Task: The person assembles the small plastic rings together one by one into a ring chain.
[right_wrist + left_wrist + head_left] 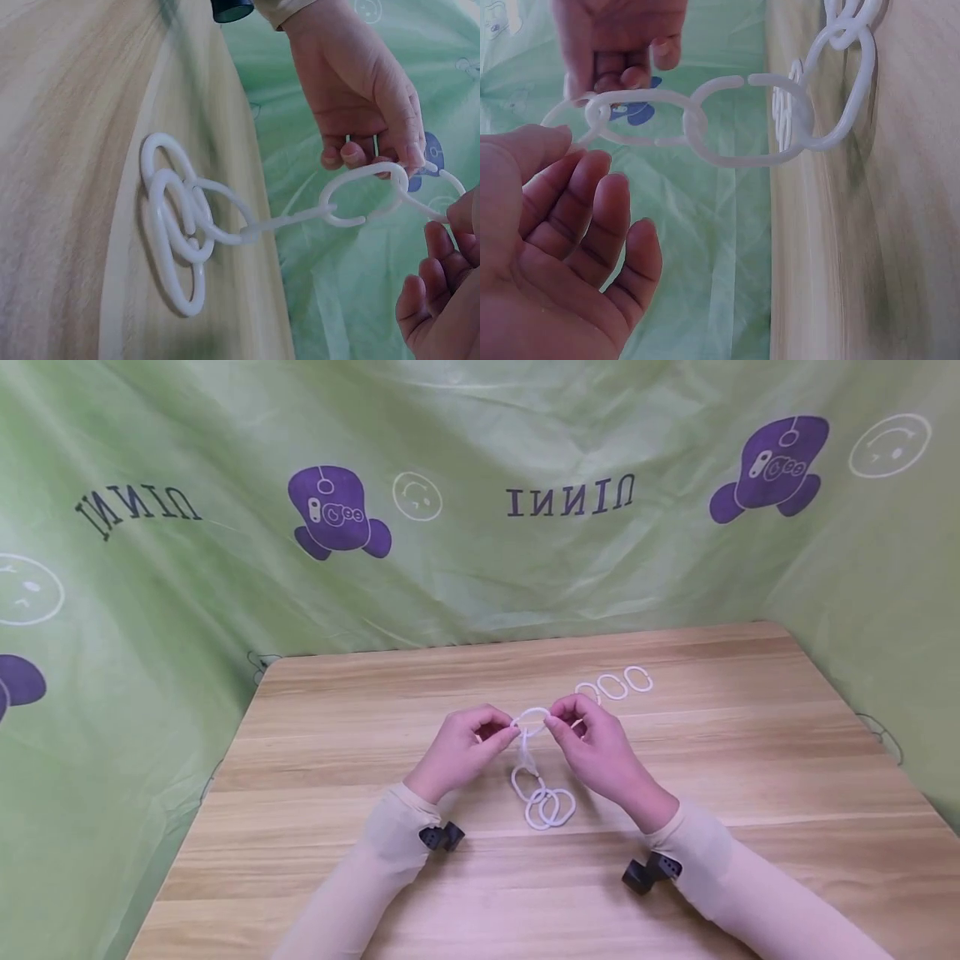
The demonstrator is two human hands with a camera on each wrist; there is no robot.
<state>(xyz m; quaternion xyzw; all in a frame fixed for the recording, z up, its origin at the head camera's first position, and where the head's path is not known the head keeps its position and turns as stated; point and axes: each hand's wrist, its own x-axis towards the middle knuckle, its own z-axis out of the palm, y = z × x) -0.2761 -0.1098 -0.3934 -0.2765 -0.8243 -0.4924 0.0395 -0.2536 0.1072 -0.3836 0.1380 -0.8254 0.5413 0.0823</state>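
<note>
Above the middle of the wooden table, my left hand pinches one side of a white oval plastic link between thumb and fingertips. My right hand pinches the other side of that same link. From it hangs a chain of white links, each threaded through its neighbour. In the right wrist view, the chain's lower links lie in a small overlapping heap on the tabletop. Several links show a narrow gap in their rim. The fingertips partly hide the held link.
Three loose white oval links lie in a row on the table, just beyond my right hand. A green printed curtain hangs behind the table and along its sides. Each wrist carries a small black camera.
</note>
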